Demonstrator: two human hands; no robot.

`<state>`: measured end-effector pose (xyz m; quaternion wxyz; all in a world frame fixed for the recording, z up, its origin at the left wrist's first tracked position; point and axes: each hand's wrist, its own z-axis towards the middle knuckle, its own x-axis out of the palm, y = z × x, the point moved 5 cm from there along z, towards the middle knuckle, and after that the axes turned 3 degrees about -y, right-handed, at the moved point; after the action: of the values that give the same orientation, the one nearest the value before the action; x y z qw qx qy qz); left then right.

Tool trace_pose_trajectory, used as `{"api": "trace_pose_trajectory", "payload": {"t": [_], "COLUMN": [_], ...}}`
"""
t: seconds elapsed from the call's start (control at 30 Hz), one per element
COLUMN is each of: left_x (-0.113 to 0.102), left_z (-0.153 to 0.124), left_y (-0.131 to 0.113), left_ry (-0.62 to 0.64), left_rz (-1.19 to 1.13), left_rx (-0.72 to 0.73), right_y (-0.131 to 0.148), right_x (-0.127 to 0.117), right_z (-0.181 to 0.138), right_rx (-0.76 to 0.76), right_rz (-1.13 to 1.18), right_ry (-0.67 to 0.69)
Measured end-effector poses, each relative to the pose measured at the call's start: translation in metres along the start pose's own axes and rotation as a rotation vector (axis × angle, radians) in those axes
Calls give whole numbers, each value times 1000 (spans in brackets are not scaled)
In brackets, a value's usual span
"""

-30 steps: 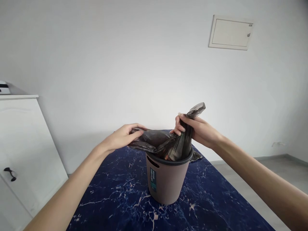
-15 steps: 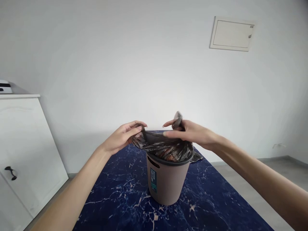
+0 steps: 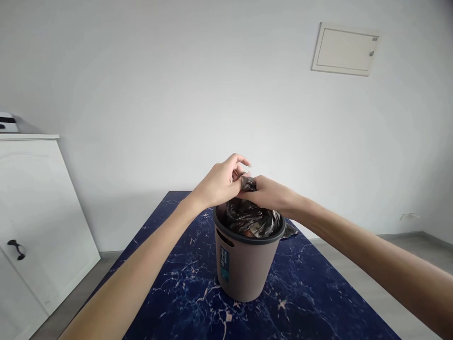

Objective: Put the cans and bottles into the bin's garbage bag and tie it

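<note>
A taupe trash can [image 3: 247, 269] with a dark rim and a teal label stands upright on the table. Inside it sits a black garbage bag [image 3: 255, 219], crumpled, its top gathered up above the rim. My left hand [image 3: 226, 179] pinches the top of the bag from the left, with some fingers raised and curled. Against it, my right hand [image 3: 271, 191] closes round the bunched plastic from the right. The two hands meet over the can, and the bag's contents are mostly hidden.
The blue marble-patterned table [image 3: 177, 274] runs toward the wall. Another piece of black plastic [image 3: 290, 231] lies behind the can on the right. A white cabinet [image 3: 38, 212] stands at the left, and a panel box [image 3: 345, 49] is on the wall.
My left hand has moved right and up with the bag's edge, meeting my right hand. The bag's opening, spread wide before, is now drawn together, and more of the can's rim shows.
</note>
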<state>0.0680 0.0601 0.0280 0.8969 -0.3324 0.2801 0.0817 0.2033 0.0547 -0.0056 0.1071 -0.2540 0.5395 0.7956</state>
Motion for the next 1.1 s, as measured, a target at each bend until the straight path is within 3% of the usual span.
{"api": "trace_pose_trajectory", "payload": {"t": [0.1,0.27,0.43,0.63,0.87,1.0,1.1], "left_x": [-10,-1,21,31,28,28,28], "left_z": [-10,-22,-23,-19,-21,-21,-21], "left_y": [9,40,43,32,20,18,21], "left_ry": [-90,202,342,79,-59,-128,-212], "left_rz": [-78,-246,-142,-230,-241,-302,-495], "left_rx": [-63,-135,-152,-130,-3,-48,-118], "right_y": [1,6,15,24,27,29,27], "right_x": [0,-4,-13,-20,-32,-33,-34], "right_z": [-3,-6,-7,-6,-7,-9,-11], "right_rx": [-18,-49,-119,-107,-152,-183,-171], "right_rz": [-9,82,128,165,56,67,189], "right_ry": [-1,-12,-12,-37,-177,-162,-106]}}
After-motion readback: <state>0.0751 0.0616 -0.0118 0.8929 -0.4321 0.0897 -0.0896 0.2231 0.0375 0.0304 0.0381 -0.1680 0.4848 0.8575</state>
